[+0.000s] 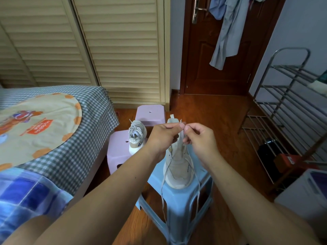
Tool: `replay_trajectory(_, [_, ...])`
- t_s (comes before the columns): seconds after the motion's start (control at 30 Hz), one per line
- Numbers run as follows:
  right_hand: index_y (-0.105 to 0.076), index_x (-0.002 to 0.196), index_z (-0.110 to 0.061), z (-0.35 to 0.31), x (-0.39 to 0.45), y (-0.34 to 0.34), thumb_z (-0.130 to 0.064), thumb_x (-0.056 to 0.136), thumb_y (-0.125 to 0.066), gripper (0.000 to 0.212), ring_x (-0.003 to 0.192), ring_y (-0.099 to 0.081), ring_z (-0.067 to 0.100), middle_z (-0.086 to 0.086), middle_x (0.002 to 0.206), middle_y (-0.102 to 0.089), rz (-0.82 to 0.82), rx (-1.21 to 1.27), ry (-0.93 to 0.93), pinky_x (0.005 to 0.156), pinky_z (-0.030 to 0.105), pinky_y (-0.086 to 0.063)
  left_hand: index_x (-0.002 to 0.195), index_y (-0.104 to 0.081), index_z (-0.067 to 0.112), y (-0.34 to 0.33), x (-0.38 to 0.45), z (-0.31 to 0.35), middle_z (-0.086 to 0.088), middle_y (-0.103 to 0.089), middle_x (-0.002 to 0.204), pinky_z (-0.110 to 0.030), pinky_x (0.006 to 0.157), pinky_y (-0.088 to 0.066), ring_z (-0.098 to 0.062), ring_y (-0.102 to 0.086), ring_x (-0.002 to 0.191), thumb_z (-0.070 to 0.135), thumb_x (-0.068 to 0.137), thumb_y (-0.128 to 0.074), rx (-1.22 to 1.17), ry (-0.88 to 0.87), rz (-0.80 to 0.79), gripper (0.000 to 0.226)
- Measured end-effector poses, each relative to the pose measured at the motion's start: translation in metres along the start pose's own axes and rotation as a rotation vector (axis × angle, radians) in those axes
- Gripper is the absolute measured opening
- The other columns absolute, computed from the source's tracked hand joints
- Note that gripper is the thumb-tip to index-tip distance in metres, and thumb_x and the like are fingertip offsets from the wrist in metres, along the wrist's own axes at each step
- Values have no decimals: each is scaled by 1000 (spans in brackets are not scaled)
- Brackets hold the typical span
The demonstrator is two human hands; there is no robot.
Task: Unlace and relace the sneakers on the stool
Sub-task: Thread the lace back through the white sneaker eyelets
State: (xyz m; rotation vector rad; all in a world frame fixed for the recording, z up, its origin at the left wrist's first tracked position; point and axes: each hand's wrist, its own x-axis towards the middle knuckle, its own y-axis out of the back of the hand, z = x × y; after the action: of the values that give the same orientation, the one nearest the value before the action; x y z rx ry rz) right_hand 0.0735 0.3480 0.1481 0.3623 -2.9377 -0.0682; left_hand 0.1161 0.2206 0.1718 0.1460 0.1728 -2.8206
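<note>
My left hand [163, 134] and right hand [199, 137] each pinch the lace [197, 188], apparently near its ends, above the sneaker [178, 167] on the blue stool [178, 206]; second sneaker [137, 137] on pink stool [117, 151].

Home bedroom — bed [67, 138], louvred wardrobe [106, 46], wooden door [221, 59]

A bedroom with a reddish wooden floor [212, 112], where cream louvred wardrobe doors [115, 50] fill the far wall beside a dark brown door [203, 59] draped with pale blue clothing [228, 36]. At left, a bed [99, 110] in grey-checked sheeting carries a peach printed mat [44, 117] and a blue patchwork blanket [26, 191]. A steel shoe rack [283, 96] stands along the pale right-hand wall [300, 23] in soft, even light.
</note>
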Motion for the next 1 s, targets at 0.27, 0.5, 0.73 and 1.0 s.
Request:
replay_trajectory(0.27, [-77, 95, -15, -1, -6, -2, -16, 97, -65, 13, 61, -60, 4, 12, 75, -70, 25, -67, -4, 63, 20, -54, 116, -75, 7, -2, -2, -8, -11, -73, 103, -25, 79, -53, -18, -60, 81, 20, 95, -68, -124, 50, -6, 25])
replay_trajectory(0.5, [-76, 89, -22, 5, -3, -1, -18, 95, -67, 12, 66, -64, 3, -4, 69, -69, 93, -206, 64, 64, 18, -53, 114, -76, 9, -3, -2, -11, -9, -70, 95, -29, 79, -51, -23, -51, 81, 21, 95, -69, -55, 42, -7, 23])
replay_trajectory(0.73, [-78, 90, -16, 16, -6, 0, -16, 92, -70, 9, 80, -64, 6, -8, 85, -72, 170, -464, 250, 69, 28, -54, 105, -80, 17, 0, -1, -15, -8, -77, 97, -28, 77, -51, -17, -57, 77, 24, 93, -70, 76, 28, 23, 18])
replay_trajectory(1.0, [-37, 149, -24, 75, -31, -8, -54, 77, -77, 87, 136, -34, 24, -3, 147, -43, -173, -899, -96, 111, 38, -31, 100, -80, 10, -2, 11, 4, 3, -75, 95, -23, 85, -48, -1, -62, 81, 22, 95, -71, 228, -155, 114, 16])
